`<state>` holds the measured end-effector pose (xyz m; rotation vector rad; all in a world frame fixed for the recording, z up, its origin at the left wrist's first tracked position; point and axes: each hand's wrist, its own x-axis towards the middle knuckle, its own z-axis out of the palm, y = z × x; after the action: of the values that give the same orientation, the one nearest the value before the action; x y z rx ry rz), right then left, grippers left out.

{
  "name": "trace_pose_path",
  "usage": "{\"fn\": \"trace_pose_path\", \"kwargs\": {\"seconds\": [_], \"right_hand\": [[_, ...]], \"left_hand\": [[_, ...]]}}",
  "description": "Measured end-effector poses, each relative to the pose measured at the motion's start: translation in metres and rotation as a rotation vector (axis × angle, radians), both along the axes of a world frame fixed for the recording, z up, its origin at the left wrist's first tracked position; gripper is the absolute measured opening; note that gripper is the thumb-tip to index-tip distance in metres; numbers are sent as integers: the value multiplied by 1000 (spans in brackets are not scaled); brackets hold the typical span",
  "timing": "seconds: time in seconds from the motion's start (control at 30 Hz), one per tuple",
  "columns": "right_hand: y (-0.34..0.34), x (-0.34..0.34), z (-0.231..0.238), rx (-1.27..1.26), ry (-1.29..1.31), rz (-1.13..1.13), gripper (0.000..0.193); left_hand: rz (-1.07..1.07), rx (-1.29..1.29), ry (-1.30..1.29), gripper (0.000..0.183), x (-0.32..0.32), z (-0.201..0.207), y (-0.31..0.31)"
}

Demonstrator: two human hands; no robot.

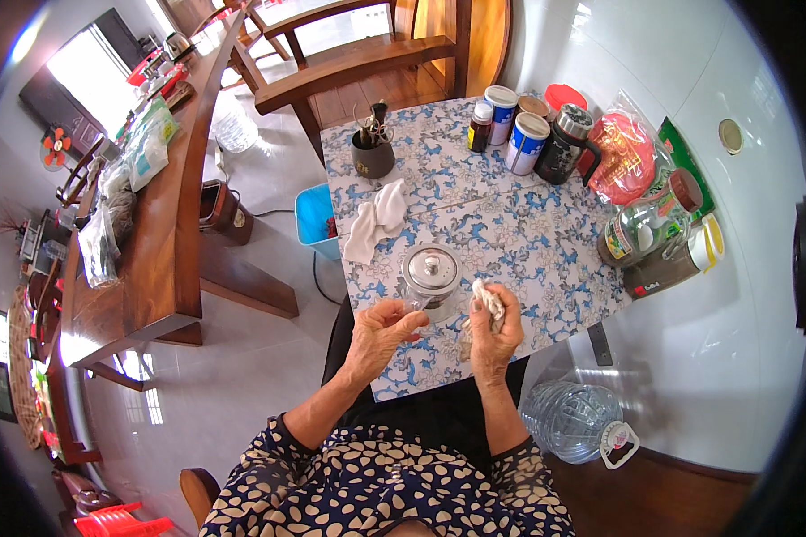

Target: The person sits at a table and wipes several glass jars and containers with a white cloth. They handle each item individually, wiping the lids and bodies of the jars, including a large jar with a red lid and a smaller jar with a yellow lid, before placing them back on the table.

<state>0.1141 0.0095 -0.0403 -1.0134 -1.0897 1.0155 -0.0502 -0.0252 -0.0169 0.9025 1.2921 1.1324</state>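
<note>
A small glass teapot (432, 272) with a shiny metal lid and knob stands upright near the front of the patterned table (510, 224). My left hand (383, 338) is closed at its near left side, with thumb and fingers pinched on what looks like the clear handle. In my right hand (494, 333) is a crumpled off-white cloth (484, 300), bunched between thumb and fingers just right of the teapot. Part of the cloth hangs below the hand. Another white cloth (376, 221) lies on the table at the left.
A dark pot (372, 156) with small tools stands far left. Along the wall are cans (527, 143), a brown bottle (480, 127), a black flask (566, 148) and a glass jar (640, 234). A blue bin (313, 215) and a large plastic bottle (573, 421) flank the table.
</note>
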Motion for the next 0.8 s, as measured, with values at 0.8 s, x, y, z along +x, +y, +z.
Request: {"fn": "trace_pose_path", "kwargs": {"seconds": [0.8], "right_hand": [[10,27,35,258,-412,613,32]], "left_hand": [[365,-7,-137,38,12,-4,13]]}}
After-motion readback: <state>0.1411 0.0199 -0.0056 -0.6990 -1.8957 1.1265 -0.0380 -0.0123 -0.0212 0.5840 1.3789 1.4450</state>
